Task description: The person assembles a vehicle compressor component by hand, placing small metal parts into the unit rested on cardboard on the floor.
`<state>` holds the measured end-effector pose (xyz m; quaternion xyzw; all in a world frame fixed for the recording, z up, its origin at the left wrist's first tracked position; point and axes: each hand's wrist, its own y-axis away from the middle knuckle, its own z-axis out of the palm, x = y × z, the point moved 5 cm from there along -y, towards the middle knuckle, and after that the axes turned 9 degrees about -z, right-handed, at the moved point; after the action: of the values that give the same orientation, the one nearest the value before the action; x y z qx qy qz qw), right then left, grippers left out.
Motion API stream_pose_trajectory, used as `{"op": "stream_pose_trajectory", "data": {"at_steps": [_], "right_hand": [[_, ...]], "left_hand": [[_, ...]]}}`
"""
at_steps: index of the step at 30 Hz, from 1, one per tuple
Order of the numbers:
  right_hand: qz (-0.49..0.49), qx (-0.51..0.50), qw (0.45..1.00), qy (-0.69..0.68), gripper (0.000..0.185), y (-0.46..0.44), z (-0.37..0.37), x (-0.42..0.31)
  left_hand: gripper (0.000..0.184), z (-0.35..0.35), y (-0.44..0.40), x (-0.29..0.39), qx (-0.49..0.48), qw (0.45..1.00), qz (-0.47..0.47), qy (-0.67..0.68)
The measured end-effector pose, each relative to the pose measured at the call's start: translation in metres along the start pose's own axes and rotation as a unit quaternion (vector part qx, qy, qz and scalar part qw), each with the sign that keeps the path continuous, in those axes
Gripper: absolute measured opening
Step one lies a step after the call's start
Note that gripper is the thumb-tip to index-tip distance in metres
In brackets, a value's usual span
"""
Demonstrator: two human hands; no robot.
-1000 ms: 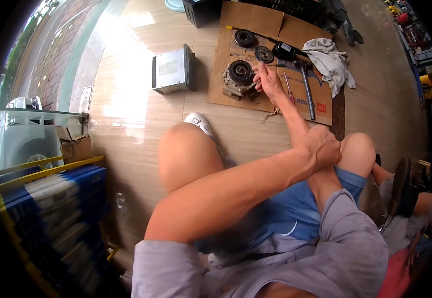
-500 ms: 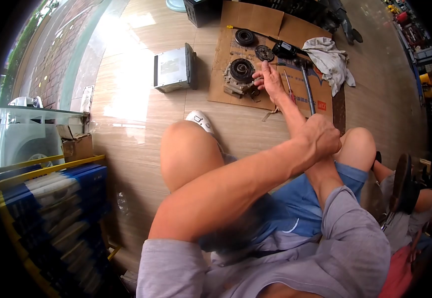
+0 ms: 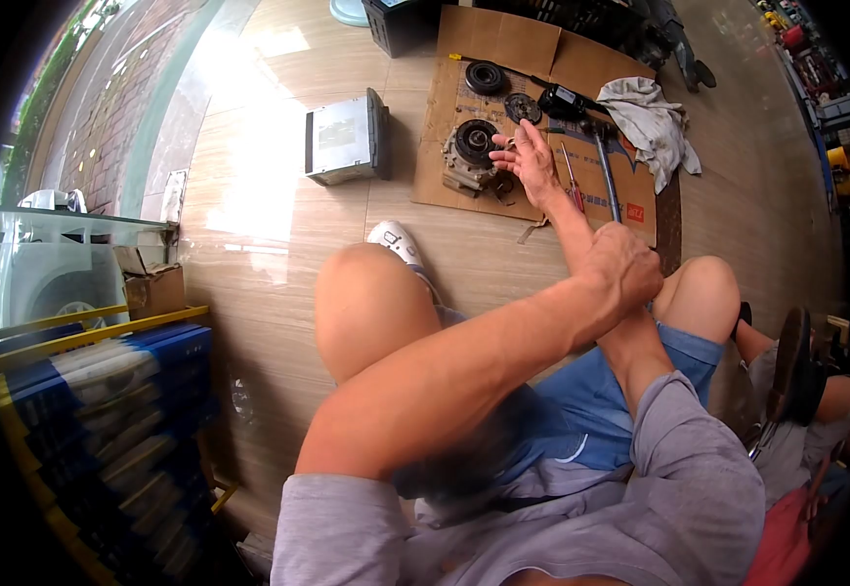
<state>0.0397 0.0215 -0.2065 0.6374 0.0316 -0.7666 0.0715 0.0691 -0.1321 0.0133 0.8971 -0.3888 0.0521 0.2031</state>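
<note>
My left hand point(image 3: 628, 262) reaches across my body, its fingers wrapped round my right forearm point(image 3: 581, 237). My right hand point(image 3: 532, 164) is stretched forward with fingers apart and nothing in it. Just left of its fingertips, a metal compressor point(image 3: 464, 176) with a black pulley point(image 3: 477, 144) on top sits on flattened cardboard point(image 3: 432, 181). Beyond it lie a loose black pulley point(image 3: 485, 77) and a round clutch plate point(image 3: 522, 108). A red-handled screwdriver point(image 3: 575, 192) and a hammer point(image 3: 605, 166) lie right of my right hand; the handle's near end is hidden behind my left hand.
A silver metal box point(image 3: 339, 137) stands on the tiled floor left of the cardboard. A white rag point(image 3: 650, 122) and a black tool point(image 3: 562, 102) lie at the right. Stacked blue boxes point(image 3: 122, 391) fill a yellow rack at the left. Another person's leg point(image 3: 840, 396) shows at right.
My right hand's fingers have spread slightly, and the hand sits a touch lower relative to the compressor. My left hand has kept its hold on the forearm. The whole view has shifted slightly.
</note>
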Motion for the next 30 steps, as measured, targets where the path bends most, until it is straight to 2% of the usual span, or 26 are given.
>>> {"op": "stream_pose_trajectory", "data": {"at_steps": [2, 5, 8, 11, 14, 16, 18, 21, 24, 26, 30], "right_hand": [[0.046, -0.006, 0.999, -0.023, 0.060, 0.006, -0.001, -0.008], [0.080, -0.030, 0.994, 0.071, 0.057, -0.001, -0.013, 0.004], [0.027, -0.041, 0.970, 0.237, 0.039, 0.000, -0.003, -0.008], [-0.053, -0.056, 0.946, 0.316, 0.030, 0.003, 0.005, -0.013], [-0.042, -0.049, 0.958, 0.280, 0.026, 0.001, 0.004, -0.012], [-0.045, -0.040, 0.956, 0.289, 0.025, -0.001, 0.003, -0.018], [-0.051, -0.035, 0.956, 0.288, 0.024, -0.001, 0.003, -0.024], [-0.057, -0.043, 0.957, 0.280, 0.024, -0.002, 0.007, -0.033], [-0.046, -0.059, 0.959, 0.272, 0.027, 0.003, 0.016, -0.031], [-0.033, -0.073, 0.961, 0.263, 0.031, 0.007, 0.021, -0.024], [-0.016, -0.093, 0.962, 0.258, 0.040, 0.011, 0.022, -0.004]], "left_hand": [[0.022, 0.001, -0.002, -0.001, -0.024, 1.000, 0.000, -0.006], [0.023, -0.004, 0.003, -0.002, -0.030, 0.999, -0.014, 0.005], [0.023, -0.009, 0.009, -0.002, -0.033, 0.999, -0.019, -0.015], [0.023, 0.008, -0.010, 0.000, -0.004, 1.000, -0.017, 0.004], [0.021, 0.011, -0.012, 0.002, 0.014, 0.998, -0.060, -0.023], [0.021, -0.001, 0.000, 0.000, 0.013, 0.998, -0.056, -0.013], [0.020, -0.005, 0.005, 0.001, 0.027, 0.995, -0.097, -0.010], [0.035, -0.007, 0.006, 0.008, 0.077, 0.980, -0.180, -0.022], [0.027, -0.006, 0.005, 0.009, 0.110, 0.986, -0.127, -0.020], [0.019, -0.001, -0.003, 0.004, 0.097, 0.994, -0.049, 0.017], [0.009, 0.001, -0.006, 0.004, 0.138, 0.990, -0.013, 0.016]]}}
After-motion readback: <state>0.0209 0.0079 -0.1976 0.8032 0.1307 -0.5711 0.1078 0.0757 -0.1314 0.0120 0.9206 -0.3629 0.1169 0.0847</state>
